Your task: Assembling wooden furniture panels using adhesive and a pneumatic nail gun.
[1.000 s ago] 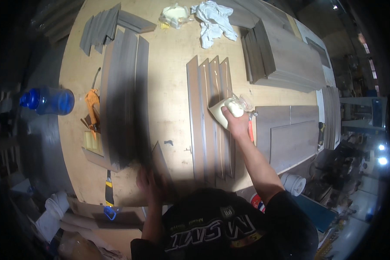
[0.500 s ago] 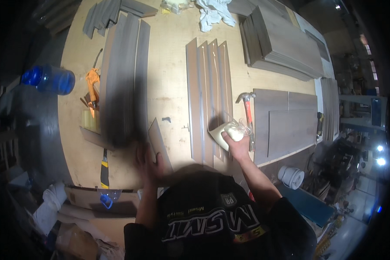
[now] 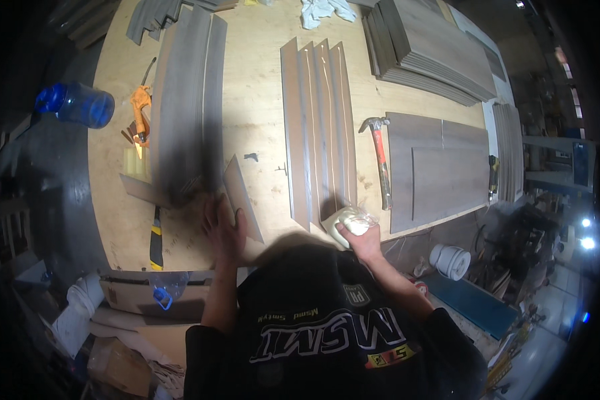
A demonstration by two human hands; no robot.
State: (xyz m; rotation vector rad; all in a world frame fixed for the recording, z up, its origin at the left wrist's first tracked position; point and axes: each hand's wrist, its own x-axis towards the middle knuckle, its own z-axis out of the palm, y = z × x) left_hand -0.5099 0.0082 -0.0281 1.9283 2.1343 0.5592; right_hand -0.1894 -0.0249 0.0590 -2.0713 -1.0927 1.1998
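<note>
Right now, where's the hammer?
In the head view the hammer lies on the plywood table, right of centre, between the row of narrow grey strips and the wide grey panels, just beyond the right hand.

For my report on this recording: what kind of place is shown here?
Probably a woodworking workshop. A plywood workbench carries grey laminate planks, a stack of boards and a red-handled claw hammer.

Woodworking shop, plywood bench (image 3: pixel 260 80), planks (image 3: pixel 427 40), hammer (image 3: pixel 380 160)
</note>
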